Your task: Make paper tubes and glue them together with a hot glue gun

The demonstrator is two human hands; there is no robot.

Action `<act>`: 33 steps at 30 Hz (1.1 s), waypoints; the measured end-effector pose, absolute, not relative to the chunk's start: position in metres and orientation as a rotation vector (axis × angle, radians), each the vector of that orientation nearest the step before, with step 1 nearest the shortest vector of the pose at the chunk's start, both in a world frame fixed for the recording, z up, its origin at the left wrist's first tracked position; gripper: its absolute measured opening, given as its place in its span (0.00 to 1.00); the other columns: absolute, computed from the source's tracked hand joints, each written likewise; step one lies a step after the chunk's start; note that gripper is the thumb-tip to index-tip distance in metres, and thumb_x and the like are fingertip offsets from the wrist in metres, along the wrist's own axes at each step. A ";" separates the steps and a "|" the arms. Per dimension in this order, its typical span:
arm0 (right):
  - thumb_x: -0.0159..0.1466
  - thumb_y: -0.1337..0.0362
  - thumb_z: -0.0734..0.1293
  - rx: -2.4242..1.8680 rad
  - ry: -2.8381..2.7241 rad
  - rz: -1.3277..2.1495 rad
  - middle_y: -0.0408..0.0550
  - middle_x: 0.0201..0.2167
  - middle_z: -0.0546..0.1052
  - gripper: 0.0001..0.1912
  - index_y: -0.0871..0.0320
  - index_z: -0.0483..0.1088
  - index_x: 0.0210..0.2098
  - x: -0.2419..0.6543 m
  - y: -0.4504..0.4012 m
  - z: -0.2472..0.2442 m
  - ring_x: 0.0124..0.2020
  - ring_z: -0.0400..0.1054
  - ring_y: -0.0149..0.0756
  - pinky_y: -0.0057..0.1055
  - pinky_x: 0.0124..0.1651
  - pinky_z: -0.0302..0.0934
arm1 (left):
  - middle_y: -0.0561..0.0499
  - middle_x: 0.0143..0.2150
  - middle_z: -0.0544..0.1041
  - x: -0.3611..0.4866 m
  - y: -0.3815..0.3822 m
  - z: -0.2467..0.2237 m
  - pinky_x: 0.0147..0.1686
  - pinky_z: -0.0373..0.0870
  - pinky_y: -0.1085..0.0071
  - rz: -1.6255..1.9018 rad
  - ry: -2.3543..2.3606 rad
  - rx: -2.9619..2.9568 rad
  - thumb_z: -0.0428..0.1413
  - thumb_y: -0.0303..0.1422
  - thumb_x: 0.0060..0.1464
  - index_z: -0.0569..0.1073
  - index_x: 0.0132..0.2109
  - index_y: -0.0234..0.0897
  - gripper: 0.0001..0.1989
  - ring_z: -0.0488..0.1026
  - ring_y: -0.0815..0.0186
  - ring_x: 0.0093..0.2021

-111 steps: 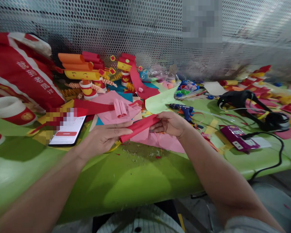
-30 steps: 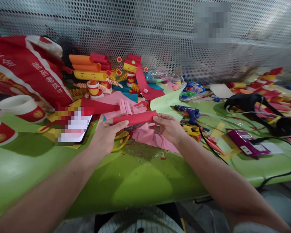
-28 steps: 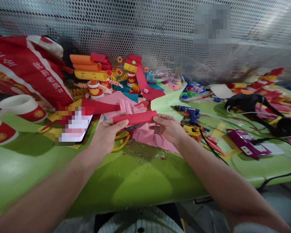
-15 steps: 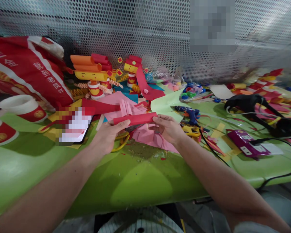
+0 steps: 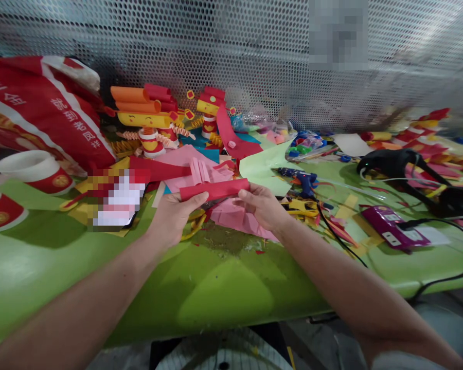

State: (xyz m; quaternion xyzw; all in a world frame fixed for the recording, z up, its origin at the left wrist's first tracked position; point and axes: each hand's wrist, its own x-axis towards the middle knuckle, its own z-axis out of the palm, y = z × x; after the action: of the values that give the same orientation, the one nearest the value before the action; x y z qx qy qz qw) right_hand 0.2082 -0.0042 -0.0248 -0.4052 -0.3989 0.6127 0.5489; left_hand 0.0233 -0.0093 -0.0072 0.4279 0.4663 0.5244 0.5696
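A rolled strip of red paper [image 5: 220, 189] is held level between my two hands, above the green table [image 5: 231, 288]. My left hand [image 5: 173, 213] grips its left end, thumb on the near side. At the right end my right hand [image 5: 264, 205] pinches the roll between thumb and fingers. Pink paper [image 5: 239, 218] lies below the roll, and pale green paper [image 5: 268, 167] is behind it. Some fingertips are hidden behind the red roll.
Paper figures [image 5: 146, 128] stand at the back left. A phone [image 5: 119, 200] and paper cups [image 5: 42, 172] are on the left. To the right lie a blue glue gun [image 5: 303, 180], a purple power socket [image 5: 393, 228], black headphones [image 5: 409, 169] and cables.
My right thumb has shifted slightly left along the roll. The red roll stays nearly in place, and my left hand has barely moved.
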 end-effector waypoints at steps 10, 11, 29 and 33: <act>0.41 0.61 0.77 -0.916 -1.074 1.390 0.38 0.22 0.75 0.13 0.55 0.75 0.26 0.210 -0.001 -0.029 0.27 0.66 0.27 0.28 0.38 0.62 | 0.50 0.28 0.78 0.024 -0.009 -0.005 0.32 0.72 0.72 1.178 1.051 0.915 0.67 0.33 0.34 0.77 0.30 0.35 0.12 0.74 0.68 0.29; 0.41 0.60 0.77 -0.908 -1.075 1.393 0.38 0.22 0.75 0.13 0.55 0.75 0.26 0.211 -0.001 -0.029 0.27 0.66 0.26 0.27 0.38 0.62 | 0.50 0.29 0.79 0.024 -0.008 -0.005 0.31 0.72 0.72 1.177 1.040 0.910 0.67 0.32 0.34 0.78 0.30 0.36 0.12 0.74 0.69 0.28; 0.44 0.54 0.75 -0.915 -1.084 1.388 0.39 0.21 0.75 0.12 0.53 0.76 0.26 0.212 -0.001 -0.027 0.27 0.67 0.28 0.30 0.40 0.62 | 0.48 0.29 0.79 0.022 -0.006 -0.008 0.27 0.73 0.73 1.156 1.040 0.856 0.68 0.31 0.32 0.77 0.29 0.33 0.12 0.73 0.69 0.25; 0.44 0.54 0.74 -0.952 -1.088 1.383 0.41 0.21 0.75 0.13 0.54 0.76 0.25 0.211 -0.002 -0.026 0.29 0.68 0.30 0.30 0.40 0.62 | 0.48 0.29 0.79 0.022 -0.005 -0.008 0.28 0.73 0.73 1.160 1.037 0.861 0.68 0.31 0.32 0.77 0.28 0.33 0.12 0.74 0.68 0.26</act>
State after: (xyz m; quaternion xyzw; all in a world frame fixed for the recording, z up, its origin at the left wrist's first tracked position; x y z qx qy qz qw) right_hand 0.2115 -0.0016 -0.0259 -0.4004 -0.4578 0.5817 0.5401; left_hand 0.0224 -0.0054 -0.0075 0.3759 0.4528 0.5067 0.6300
